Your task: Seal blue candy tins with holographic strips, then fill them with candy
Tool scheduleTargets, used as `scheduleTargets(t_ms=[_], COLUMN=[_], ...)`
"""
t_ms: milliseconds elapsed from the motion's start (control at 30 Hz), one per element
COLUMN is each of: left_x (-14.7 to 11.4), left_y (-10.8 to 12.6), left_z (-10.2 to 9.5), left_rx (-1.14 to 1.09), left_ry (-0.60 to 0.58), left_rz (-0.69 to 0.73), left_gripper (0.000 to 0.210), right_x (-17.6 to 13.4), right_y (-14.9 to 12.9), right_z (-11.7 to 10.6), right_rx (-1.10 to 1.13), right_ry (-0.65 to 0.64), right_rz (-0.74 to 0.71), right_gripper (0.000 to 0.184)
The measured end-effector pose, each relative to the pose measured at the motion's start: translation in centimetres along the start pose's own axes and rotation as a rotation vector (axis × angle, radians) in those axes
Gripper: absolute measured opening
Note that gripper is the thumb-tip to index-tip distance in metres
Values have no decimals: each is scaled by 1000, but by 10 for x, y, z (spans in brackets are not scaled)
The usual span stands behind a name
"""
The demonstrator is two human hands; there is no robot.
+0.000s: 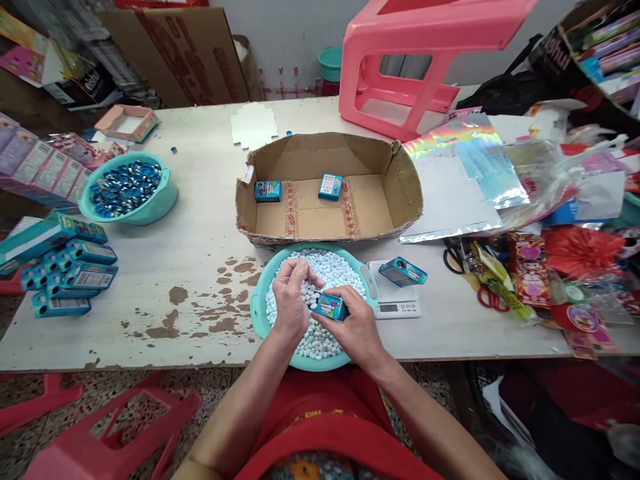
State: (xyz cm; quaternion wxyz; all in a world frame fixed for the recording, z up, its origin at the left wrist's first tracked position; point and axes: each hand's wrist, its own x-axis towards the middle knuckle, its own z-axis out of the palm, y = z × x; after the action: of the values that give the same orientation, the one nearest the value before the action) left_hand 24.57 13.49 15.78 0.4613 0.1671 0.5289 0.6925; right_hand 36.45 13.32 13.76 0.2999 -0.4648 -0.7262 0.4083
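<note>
My right hand [357, 327] grips a small blue candy box [331, 306] printed "Caramelo". Its end points at my left hand [291, 297], whose fingers are curled around several small white candies [308, 292]. Both hands are over a turquoise basin [256, 313] filled with white and pale blue candies [340, 267]. Just right of the basin, another blue box [403, 272] lies tilted on a white digital scale [407, 308].
Behind the basin stands an open cardboard box [320, 223] with two blue boxes inside. To the left are a turquoise bowl [163, 203] of blue shiny pieces and stacked blue boxes [75, 273]. Scissors [493, 298] and packaging crowd the right side; a pink stool [420, 87] rests behind.
</note>
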Motion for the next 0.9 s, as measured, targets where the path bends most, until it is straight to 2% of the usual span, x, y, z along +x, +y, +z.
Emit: scheduleTargets(t_ms=[500, 733, 900], left_x=[-4, 0, -2], left_y=[-6, -8, -3], left_z=[10, 17, 21], left_rx=[106, 108, 82], left_ry=[-50, -68, -111], left_rz=[91, 81, 60], left_gripper=[22, 23, 20], right_x=[-1, -1, -2], right_y=[1, 7, 0], right_z=[-7, -8, -13], right_rx=[77, 118, 150], right_ry=[56, 101, 103], right_rz=[47, 58, 59], right_gripper=[29, 28, 30])
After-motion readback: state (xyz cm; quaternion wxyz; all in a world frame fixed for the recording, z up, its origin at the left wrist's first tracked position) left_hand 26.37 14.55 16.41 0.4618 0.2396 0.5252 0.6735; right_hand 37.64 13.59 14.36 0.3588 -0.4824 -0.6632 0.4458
